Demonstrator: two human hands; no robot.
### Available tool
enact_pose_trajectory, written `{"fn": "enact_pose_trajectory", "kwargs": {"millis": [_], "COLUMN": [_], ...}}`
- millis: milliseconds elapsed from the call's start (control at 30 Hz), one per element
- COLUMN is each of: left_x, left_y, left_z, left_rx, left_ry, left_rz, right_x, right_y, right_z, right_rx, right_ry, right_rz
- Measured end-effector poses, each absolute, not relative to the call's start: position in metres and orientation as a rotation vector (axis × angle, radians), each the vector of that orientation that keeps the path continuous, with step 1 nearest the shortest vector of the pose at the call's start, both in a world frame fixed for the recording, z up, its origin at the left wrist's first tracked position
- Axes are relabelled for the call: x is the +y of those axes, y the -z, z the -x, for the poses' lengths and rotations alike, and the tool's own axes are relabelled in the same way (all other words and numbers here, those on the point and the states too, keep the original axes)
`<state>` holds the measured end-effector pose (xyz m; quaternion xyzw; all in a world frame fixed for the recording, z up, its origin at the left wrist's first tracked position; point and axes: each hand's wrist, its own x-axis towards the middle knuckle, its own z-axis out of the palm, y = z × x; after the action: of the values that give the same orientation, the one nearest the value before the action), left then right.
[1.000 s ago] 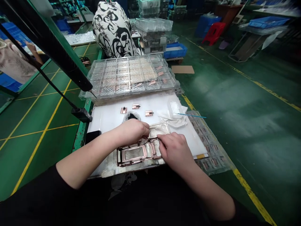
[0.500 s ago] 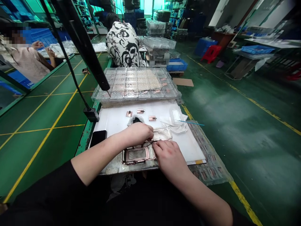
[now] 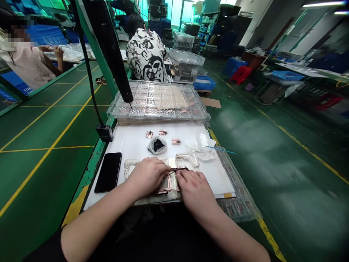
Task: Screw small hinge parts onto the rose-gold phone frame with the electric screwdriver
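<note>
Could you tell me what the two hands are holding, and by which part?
A copper-coloured rectangular metal frame: the left hand holds its left part, the right hand fingers grip its right end.

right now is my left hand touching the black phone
Apart. The head view shows a strip of white mat between the left hand and the black phone.

Counted on the table (image 3: 136, 143): three small copper parts (image 3: 148, 134) (image 3: 163, 132) (image 3: 176, 141), one phone (image 3: 108, 171), one bag (image 3: 157, 145), one copper frame (image 3: 167, 185), one clear tray (image 3: 159, 100).
</note>
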<state>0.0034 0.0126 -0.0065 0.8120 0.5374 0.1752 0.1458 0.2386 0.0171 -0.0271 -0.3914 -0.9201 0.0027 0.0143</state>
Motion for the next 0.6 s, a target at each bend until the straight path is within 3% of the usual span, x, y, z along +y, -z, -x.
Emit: {"fn": "enact_pose_trajectory", "kwargs": {"millis": [200, 433, 600], "left_x": [-0.001, -0.001, -0.003], "left_y": [0.019, 0.007, -0.002], "left_z": [-0.009, -0.007, -0.005], "left_rx": [1.594, 1.573, 1.615], "left_ry": [-0.62, -0.598, -0.58], "left_rz": [-2.23, -2.199, -2.21], "right_x": [0.038, 0.176, 0.268], "right_y": [-0.011, -0.091, -0.091], "right_z": [-0.243, -0.162, -0.083], "right_rx": [-2.992, -2.88, -2.823], "right_ry": [-0.002, 0.088, 0.022], "right_rz": [1.115, 1.226, 1.407]}}
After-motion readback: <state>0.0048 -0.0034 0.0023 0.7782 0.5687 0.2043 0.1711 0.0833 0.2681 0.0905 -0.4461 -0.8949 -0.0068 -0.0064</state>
